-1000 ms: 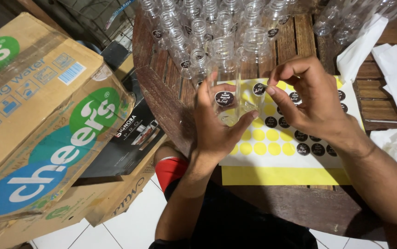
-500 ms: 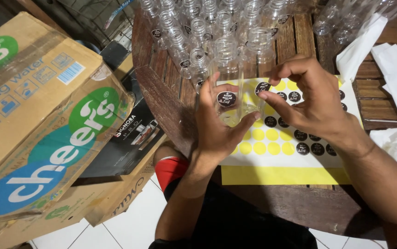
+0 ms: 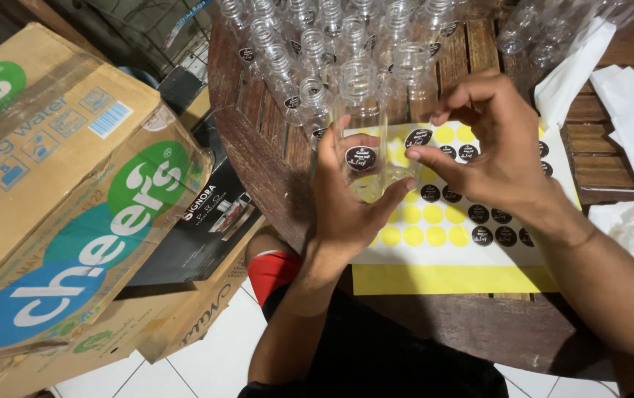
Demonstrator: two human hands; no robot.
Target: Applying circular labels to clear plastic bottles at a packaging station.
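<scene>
- Now, clear plastic bottle held upright just above the near edge of the round wooden table, in front of a crowd of like bottles.
- See-through, ribbed at the open neck, with a round dark sticker already on its side, facing the camera.
- Left hand wrapped around the bottle from below, thumb up beside the sticker, fingers curled behind and under it.
- Right hand just beside the bottle, thumb and forefinger pinched together on a second dark sticker, other fingers arched above.
- Underneath, yellow sticker sheet flat on the table: bare yellow circles toward the left, dark stickers left toward the right.
- White backing papers scattered at the right edge of the table.
- Cardboard boxes stacked to the left, beside the person's knee.
- Compared with a second ago: right hand lifted off the sheet and brought closer to the bottle, pinched sticker now peeled clear; left hand and bottle about where they were.
</scene>
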